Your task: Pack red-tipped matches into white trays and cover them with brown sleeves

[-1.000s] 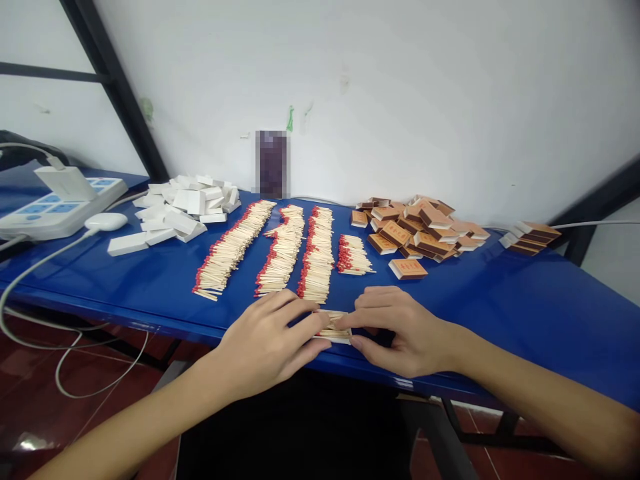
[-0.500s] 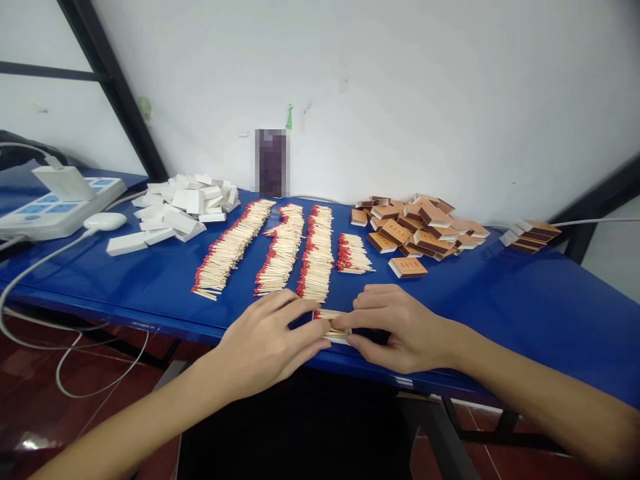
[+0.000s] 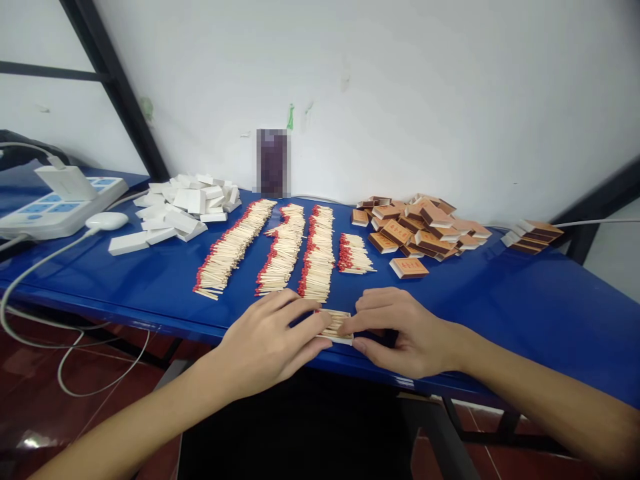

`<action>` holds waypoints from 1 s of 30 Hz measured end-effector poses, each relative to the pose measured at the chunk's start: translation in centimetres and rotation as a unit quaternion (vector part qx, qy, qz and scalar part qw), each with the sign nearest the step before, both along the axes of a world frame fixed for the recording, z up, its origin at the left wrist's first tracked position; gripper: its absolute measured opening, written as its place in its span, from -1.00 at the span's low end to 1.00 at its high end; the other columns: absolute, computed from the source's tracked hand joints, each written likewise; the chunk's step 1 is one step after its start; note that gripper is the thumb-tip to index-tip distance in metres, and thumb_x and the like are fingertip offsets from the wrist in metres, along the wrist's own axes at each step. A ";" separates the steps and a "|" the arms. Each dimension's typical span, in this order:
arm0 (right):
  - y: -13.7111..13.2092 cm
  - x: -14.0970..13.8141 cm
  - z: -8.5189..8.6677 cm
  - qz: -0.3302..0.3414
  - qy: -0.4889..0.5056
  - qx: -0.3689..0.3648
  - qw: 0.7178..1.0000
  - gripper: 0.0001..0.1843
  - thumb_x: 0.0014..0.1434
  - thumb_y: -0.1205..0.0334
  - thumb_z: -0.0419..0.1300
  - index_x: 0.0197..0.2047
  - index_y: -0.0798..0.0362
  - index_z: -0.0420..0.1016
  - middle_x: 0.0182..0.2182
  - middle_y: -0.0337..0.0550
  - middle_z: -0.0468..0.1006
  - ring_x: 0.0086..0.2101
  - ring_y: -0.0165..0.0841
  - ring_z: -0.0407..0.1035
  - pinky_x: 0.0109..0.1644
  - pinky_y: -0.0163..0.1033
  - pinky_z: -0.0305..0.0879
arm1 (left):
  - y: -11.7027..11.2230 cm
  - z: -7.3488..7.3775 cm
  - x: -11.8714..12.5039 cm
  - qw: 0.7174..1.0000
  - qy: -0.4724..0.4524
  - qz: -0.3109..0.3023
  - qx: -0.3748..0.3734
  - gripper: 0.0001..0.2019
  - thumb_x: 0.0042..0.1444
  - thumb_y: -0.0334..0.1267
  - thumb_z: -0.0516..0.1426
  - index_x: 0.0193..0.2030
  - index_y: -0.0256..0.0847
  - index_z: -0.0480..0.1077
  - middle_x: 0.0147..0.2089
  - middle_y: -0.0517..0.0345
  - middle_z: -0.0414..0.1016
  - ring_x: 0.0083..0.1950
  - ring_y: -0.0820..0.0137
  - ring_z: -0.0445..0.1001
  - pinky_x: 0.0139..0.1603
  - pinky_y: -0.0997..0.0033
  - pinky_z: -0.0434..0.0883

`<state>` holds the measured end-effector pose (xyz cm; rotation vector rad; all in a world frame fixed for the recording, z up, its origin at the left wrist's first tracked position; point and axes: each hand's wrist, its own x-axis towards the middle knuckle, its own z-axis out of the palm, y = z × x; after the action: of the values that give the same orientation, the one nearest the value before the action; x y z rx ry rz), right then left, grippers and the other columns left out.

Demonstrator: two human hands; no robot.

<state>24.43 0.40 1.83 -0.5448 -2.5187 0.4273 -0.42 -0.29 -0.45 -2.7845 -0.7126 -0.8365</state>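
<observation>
A small white matchbox tray [image 3: 345,340] lies at the desk's front edge, filled with matches [image 3: 336,325]. Around its left end my left hand [image 3: 277,340] is closed, thumb in front and fingers over the top. My right hand [image 3: 407,333] grips the right end, its index fingertip on the matches and its thumb by the front corner. The fingers partly hide the tray. Just beyond are rows of red-tipped matches [image 3: 316,260], with a shorter row [image 3: 354,255] at their right.
White empty-looking trays [image 3: 187,200] are heaped at the left, near a power strip [image 3: 65,210] with cables. Brown matchboxes [image 3: 420,227] are piled at the right, one box [image 3: 409,268] lying in front. A pixelated dark upright object [image 3: 273,163] leans by the wall.
My right hand has shifted slightly right, its index finger drawing back from my left fingers. More of the matches in the tray show between the hands. My left hand stays nearly still.
</observation>
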 end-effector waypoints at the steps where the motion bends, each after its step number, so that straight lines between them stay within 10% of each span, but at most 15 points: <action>1: 0.0 0.0 0.0 -0.001 -0.003 0.004 1.000 -0.83 0.23 0.38 0.15 -0.19 0.12 0.58 -0.53 -0.23 0.46 -0.50 -0.43 0.28 -0.37 -0.29 0.12 | 0.0 0.0 0.0 1.000 0.001 0.000 0.001 -0.81 0.37 -0.21 0.08 0.01 -0.20 0.41 0.01 0.03 0.54 -0.07 0.26 0.49 -0.05 0.23 0.46; 8: 0.1 0.0 -0.1 -0.020 -0.014 0.033 0.999 -0.82 0.24 0.34 0.14 -0.19 0.11 0.58 -0.54 -0.24 0.46 -0.51 -0.42 0.26 -0.37 -0.27 0.10 | 0.1 -0.1 -0.1 1.000 0.010 -0.002 -0.005 -0.85 0.37 -0.22 0.07 -0.10 -0.20 0.44 0.00 0.04 0.53 -0.08 0.25 0.48 -0.03 0.19 0.46; 23: -0.5 -0.8 1.1 -0.053 -0.019 -0.140 0.989 -0.84 0.22 0.33 0.18 -0.22 0.09 0.60 -0.55 -0.27 0.50 -0.53 -0.48 0.27 -0.36 -0.35 0.17 | 0.0 0.3 -0.1 0.999 0.029 -0.003 -0.023 -0.81 0.39 -0.21 0.04 -0.04 -0.16 0.46 0.07 0.02 0.50 -0.02 0.23 0.47 -0.01 0.18 0.46; 30: -0.3 -0.4 0.2 -0.048 -0.022 -0.021 0.998 -0.86 0.22 0.33 0.16 -0.26 0.07 0.57 -0.62 -0.30 0.43 -0.54 -0.44 0.23 -0.30 -0.27 0.12 | 0.1 0.2 -0.1 0.999 0.032 0.001 -0.025 -0.79 0.39 -0.20 0.05 0.00 -0.15 0.47 0.06 0.01 0.50 -0.04 0.25 0.47 -0.01 0.18 0.46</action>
<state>24.02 0.06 2.07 -0.6944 -2.5188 0.4376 -0.52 -0.21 -0.24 -2.8406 -0.7344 -0.7352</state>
